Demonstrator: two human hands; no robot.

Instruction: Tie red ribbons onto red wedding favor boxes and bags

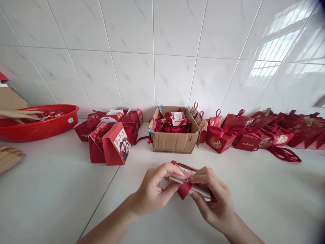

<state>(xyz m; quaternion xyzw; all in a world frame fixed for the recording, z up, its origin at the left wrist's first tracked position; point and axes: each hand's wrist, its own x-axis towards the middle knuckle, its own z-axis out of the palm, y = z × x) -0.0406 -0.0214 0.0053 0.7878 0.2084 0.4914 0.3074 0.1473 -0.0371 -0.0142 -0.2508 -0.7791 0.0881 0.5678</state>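
Observation:
In front of me, low in the head view, a small red gift box [184,166] with a pale flap lies between my hands. A dark red ribbon loop [184,190] sticks out from its near side. My left hand [158,188] pinches the box's left part and the ribbon's edge between thumb and fingers. My right hand [213,196] grips the right part, its thumb beside the ribbon and its fingertips on the upper edge. The fingers partly hide the box. Just beyond stands a cardboard box [172,142] filled with red ribbons and a white printed card [178,118].
Red gift boxes [115,145] stand at the left; several more [220,140] line the tiled wall at the right. A loose ribbon [285,154] lies before them. At far left, another person's hands [24,114] are in and beside a red basin [50,130].

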